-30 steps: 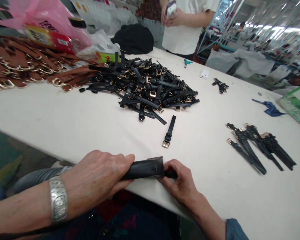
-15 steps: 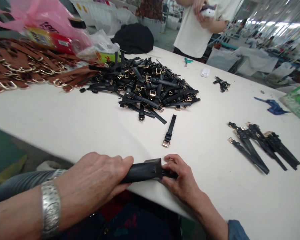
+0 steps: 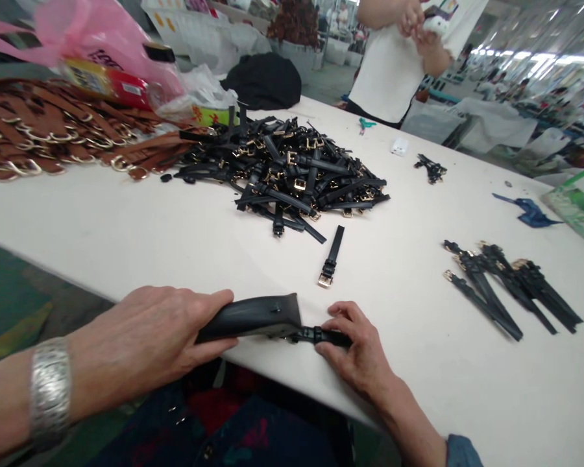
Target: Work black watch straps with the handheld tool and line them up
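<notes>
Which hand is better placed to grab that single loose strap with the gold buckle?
Probably the right. The right hand lies just below the loose strap, near its buckle, pinching only a thin black strap. The left hand sits farther away, gripping the wide black piece.

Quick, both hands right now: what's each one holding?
Left hand: closed on the wide black leather piece.
Right hand: pinching the thin black strap.

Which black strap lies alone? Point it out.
The single strap with the gold buckle, by itself between the heap and the right hand; the rest lie piled or grouped.
</notes>
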The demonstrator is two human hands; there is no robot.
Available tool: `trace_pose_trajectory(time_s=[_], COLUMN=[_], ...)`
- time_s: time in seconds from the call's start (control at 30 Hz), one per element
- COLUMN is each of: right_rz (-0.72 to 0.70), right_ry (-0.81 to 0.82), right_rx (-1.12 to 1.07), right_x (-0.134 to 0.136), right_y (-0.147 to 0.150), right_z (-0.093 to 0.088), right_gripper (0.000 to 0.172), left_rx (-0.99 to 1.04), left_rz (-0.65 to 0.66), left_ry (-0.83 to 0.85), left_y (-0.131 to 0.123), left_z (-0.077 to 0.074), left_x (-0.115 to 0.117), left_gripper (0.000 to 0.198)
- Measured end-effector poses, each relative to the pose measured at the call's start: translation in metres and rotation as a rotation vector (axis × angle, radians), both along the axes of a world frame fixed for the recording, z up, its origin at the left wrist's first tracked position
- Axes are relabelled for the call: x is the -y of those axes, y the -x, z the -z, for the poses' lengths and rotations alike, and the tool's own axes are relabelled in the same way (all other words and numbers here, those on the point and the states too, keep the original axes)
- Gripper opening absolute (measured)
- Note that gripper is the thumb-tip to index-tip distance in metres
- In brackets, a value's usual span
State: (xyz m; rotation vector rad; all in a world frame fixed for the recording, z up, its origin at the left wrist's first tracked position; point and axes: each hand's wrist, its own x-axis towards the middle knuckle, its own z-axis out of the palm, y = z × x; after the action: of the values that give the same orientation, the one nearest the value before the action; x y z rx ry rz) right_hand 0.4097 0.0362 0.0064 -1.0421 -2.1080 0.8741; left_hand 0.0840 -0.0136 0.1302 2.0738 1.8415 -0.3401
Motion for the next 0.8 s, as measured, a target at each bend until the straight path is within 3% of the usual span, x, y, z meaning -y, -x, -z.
trace_pose_trajectory(time_s=[0.13, 0.37, 0.47, 0.57, 0.67, 0.8], right_rz=[-0.024, -0.039, -0.037, -0.044, -0.038, -0.016], right_ry=[0.03, 0.04, 0.029, 0.005, -0.012, -0.025], right_rx=[-0.013, -0.017, -0.008, -0.022, -0.023, 0.03], right_x=[-0.001, -0.006, -0.006, -0.004, -0.001, 0.002], right_y=[0.002, 0.001, 0.001, 0.001, 0.002, 0.004], right_z=[-0.002, -0.004, -0.002, 0.002, 0.004, 0.003], right_gripper=[0.022, 0.015, 0.017, 0.022, 0.022, 0.021], left_rx=[0.018, -0.03, -0.053, -0.062, -0.034, 0.03], left_rz=[0.035, 0.091, 0.061, -0.024, -0.077, -0.069], left_ry=[0.065, 0.053, 0.017, 0.017, 0.049, 0.109], left_y=[-0.008, -0.055, -0.042, -0.012, 0.013, 0.018], left_z=[-0.003, -0.002, 0.005, 0.009, 0.011, 0.015], left_x=[0.009, -0.022, -0.024, -0.011, 0.007, 0.018], left_gripper=[0.018, 0.021, 0.034, 0.043, 0.042, 0.035])
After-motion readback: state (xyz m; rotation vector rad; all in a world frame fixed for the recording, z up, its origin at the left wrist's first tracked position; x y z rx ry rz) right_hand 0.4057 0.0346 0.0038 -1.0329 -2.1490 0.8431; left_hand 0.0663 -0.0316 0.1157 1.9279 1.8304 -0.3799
